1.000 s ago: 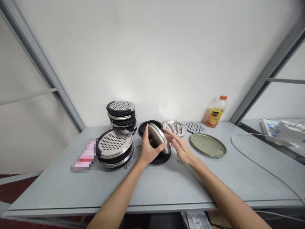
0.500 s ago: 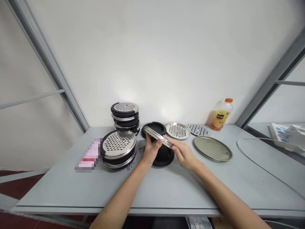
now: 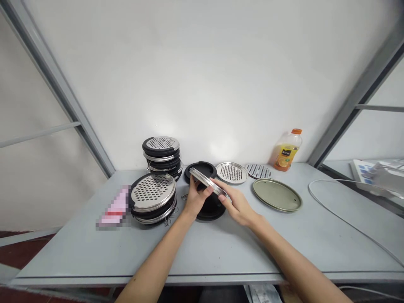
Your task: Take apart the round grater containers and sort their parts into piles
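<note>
The disc (image 3: 206, 182), steeply tipped with one face showing a second ago, now shows its rim, and the right hand (image 3: 238, 206), then spread beside it, pinches its right end. The left hand (image 3: 196, 203) pinches its left part between thumb and fingers. The bottle (image 3: 285, 158) by the table's (image 3: 227, 252) back edge has an orange-and-yellow label, unreadable. Silvery and ridged-rimmed, the disc slants above black lids (image 3: 212, 211) mid-table.

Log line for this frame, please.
left hand + right hand: both on metal disc | disc: tilted, above black discs | bottle: upright, by wall
</note>
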Motion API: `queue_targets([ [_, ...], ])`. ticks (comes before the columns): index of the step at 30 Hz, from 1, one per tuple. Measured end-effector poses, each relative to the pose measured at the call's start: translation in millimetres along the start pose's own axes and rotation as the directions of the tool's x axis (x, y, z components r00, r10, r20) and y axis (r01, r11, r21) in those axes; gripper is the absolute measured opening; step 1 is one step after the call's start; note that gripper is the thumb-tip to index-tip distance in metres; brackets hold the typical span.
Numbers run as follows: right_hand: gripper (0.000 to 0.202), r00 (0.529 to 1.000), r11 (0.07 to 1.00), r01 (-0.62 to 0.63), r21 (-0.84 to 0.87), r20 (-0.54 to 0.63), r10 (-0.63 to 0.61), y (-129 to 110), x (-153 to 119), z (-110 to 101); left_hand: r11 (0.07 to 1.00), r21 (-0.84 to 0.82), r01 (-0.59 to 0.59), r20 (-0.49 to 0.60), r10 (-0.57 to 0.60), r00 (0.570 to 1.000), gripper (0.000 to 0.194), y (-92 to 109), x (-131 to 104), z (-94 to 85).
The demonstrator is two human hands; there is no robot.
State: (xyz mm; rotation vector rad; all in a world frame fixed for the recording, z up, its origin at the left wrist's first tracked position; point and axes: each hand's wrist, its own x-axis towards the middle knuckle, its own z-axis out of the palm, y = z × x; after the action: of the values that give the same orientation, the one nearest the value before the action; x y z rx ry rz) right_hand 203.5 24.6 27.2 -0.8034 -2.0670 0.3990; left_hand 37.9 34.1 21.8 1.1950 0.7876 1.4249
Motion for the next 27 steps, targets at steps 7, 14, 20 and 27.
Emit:
queue_targets([
  [7, 0.045, 0.999, 0.999, -0.052, -0.002, 0.004, 0.052, -3.7, 2.5, -0.5, 0.996, 0.084, 0.02, -0.004, -0.02, 1.0, 0.085, -0.3, -3.0, 4.8],
  [14, 0.044, 0.992, 0.99, -0.122, 0.074, -0.021, 0.124, -7.7, 5.4, 0.6, 0.986, 0.141, 0.086, -0.055, -0.079, 0.995, 0.078, -1.5, -1.6, 4.3],
  [20, 0.043, 0.991, 0.977, -0.131, 0.17, -0.012, 0.135, -11.2, 7.9, 1.7, 0.979, 0.17, 0.112, -0.087, -0.099, 0.991, 0.08, -3.7, -1.2, 4.1],
  [27, 0.048, 0.934, 0.945, -0.202, 0.259, -0.24, 0.266, 0.9, 10.8, -1.0, 0.985, 0.094, 0.143, -0.244, -0.117, 0.963, 0.092, -4.2, 4.2, -3.8],
])
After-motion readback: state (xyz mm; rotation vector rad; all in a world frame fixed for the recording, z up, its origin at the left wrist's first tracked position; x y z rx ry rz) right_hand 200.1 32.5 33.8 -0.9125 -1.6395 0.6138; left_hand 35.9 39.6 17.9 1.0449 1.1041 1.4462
